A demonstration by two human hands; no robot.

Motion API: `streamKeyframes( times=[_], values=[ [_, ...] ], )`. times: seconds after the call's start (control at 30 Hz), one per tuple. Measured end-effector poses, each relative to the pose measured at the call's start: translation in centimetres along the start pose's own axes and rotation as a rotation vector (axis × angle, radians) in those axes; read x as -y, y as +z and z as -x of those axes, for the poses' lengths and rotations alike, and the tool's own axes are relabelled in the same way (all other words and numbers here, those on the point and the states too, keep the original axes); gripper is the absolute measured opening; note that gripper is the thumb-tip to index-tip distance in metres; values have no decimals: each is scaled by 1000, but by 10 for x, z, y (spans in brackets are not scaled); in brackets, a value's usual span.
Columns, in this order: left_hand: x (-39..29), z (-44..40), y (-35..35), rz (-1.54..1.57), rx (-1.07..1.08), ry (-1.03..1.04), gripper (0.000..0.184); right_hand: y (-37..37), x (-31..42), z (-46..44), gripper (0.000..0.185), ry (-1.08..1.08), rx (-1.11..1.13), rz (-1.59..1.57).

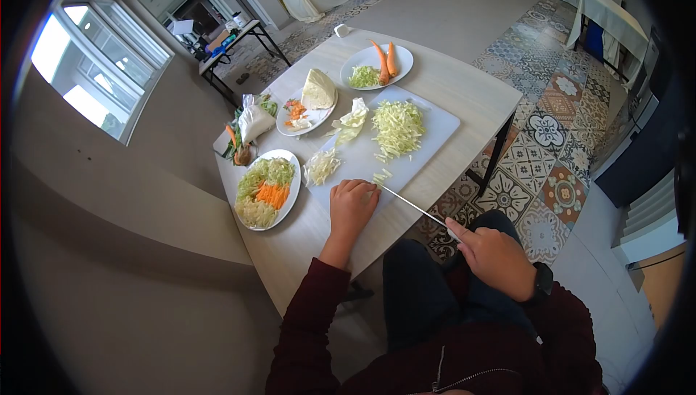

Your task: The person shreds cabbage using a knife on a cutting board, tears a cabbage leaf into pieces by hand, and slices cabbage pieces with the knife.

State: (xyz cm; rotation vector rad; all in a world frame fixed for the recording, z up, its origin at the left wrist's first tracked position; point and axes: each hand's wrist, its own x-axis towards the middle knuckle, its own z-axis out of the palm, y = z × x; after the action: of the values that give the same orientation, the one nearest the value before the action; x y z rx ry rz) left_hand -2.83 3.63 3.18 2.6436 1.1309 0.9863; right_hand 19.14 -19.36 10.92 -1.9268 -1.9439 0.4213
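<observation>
My right hand (496, 258) is closed around the handle of a knife (413, 206). The blade points up and left, its tip end beside my left hand (354, 205) at the near edge of the white cutting board (428, 150). My left hand is closed, fingers curled on the board; what lies under them is hidden. A few pale green shreds (381, 176) lie by its fingertips. Farther up the board are a heap of shredded cabbage (398, 129) and a loose cabbage leaf (351, 121). Paler shreds (321, 167) sit at the board's left edge.
Left on the table (473, 90), an oval plate (293, 190) holds shredded vegetables. Behind stand a plate (323, 118) with a cabbage piece (317, 90) and a plate (407, 56) with carrots (392, 60). A plastic bag (254, 123) lies by the wall.
</observation>
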Motion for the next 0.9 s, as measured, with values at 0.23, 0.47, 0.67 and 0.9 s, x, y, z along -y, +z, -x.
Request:
streamKeyframes(
  times=[0.23,0.47,0.67,0.9],
  values=[
    [3,0,1,6,-26,28,9,31,0,-31,45,-60,-39,-47],
    [0,0,-1,4,-32,31,7,51,4,-54,47,-75,-50,-57],
    [3,1,0,-13,-21,21,6,48,-4,-57,47,-119,-98,-101],
    [2,1,0,4,-31,22,5,45,-4,-56,46,-72,-52,-168]
  ],
)
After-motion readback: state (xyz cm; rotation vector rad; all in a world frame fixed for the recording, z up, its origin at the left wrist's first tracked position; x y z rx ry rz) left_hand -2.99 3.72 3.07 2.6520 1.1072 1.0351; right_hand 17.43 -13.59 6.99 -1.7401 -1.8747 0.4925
